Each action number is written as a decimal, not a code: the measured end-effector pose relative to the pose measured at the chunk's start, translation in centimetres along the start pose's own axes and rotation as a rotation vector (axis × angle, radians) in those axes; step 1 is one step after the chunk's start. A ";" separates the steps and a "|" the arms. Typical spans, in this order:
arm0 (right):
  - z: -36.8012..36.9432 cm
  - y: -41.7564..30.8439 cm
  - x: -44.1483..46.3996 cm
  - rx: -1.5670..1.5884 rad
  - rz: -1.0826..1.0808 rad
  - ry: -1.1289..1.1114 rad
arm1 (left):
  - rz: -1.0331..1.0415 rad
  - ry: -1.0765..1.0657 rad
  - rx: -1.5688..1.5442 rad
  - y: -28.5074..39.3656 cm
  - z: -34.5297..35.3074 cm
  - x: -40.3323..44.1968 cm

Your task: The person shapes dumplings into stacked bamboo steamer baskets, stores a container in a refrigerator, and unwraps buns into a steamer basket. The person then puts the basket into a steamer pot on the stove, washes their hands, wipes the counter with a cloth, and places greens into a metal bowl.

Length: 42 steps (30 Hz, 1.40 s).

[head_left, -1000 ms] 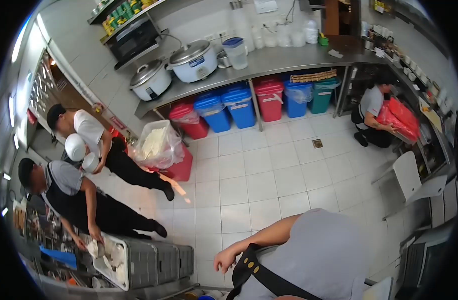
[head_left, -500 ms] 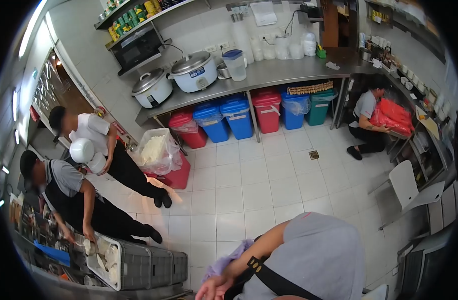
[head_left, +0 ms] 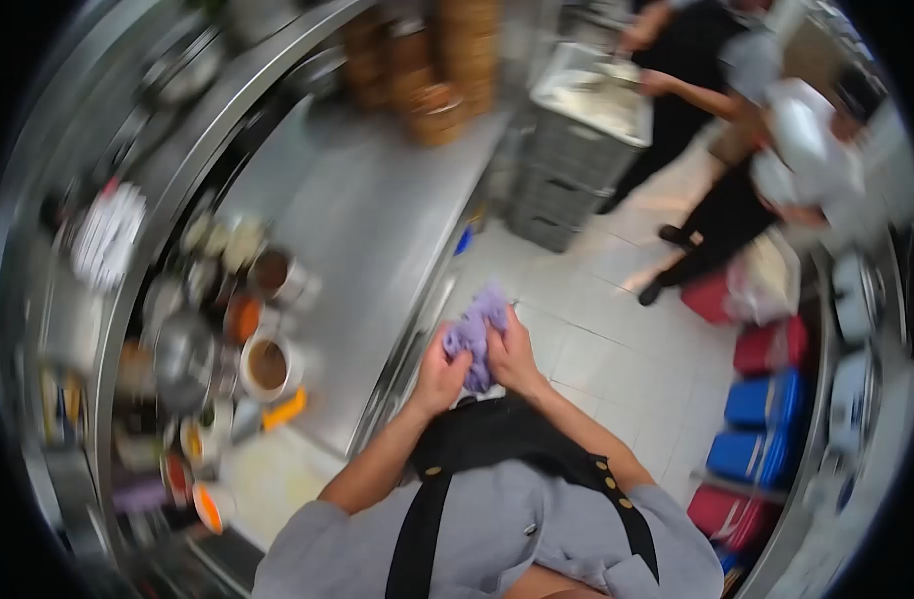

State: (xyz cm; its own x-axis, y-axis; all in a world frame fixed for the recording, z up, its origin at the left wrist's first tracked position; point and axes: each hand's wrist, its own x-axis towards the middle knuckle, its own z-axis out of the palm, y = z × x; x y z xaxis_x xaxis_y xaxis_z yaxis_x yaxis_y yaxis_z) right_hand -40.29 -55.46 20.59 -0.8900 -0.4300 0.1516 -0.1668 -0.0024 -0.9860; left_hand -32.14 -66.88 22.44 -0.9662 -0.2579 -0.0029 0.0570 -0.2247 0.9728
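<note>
A crumpled purple cloth is bunched up between my two hands, in front of my black apron. My left hand grips its left side, fingers curled into the folds. On the other side my right hand is closed round the cloth too. Both hands are near the front edge of a steel counter, above the tiled floor.
On the counter's left stand a container of brown sauce, an orange-handled knife and a cutting board. Steamer baskets stack at the back. Two co-workers stand beyond a grey crate; lidded bins line the right.
My view has swung from the room's far side to the counter and my own body. The purple cloth, partly hidden before, now shows between both hands.
</note>
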 end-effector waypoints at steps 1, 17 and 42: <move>2.8 -2.5 1.0 -0.097 -0.071 -0.097 | 0.081 0.094 0.029 0.4 -2.9 -1.1; 7.9 7.0 14.3 0.069 0.077 -0.564 | -0.312 0.469 1.435 -10.2 -14.5 13.8; 18.0 -27.9 43.4 -0.123 -1.105 -0.058 | -0.397 0.348 1.174 3.8 -17.6 1.1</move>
State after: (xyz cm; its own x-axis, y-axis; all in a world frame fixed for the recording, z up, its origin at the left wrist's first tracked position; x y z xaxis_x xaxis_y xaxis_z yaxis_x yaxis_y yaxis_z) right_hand -66.65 -90.30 53.44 -0.2053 -0.2879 0.9354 -0.8993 -0.3216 -0.2964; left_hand -28.56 -84.59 22.05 -0.7397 -0.6342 -0.2250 -0.6437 0.5695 0.5112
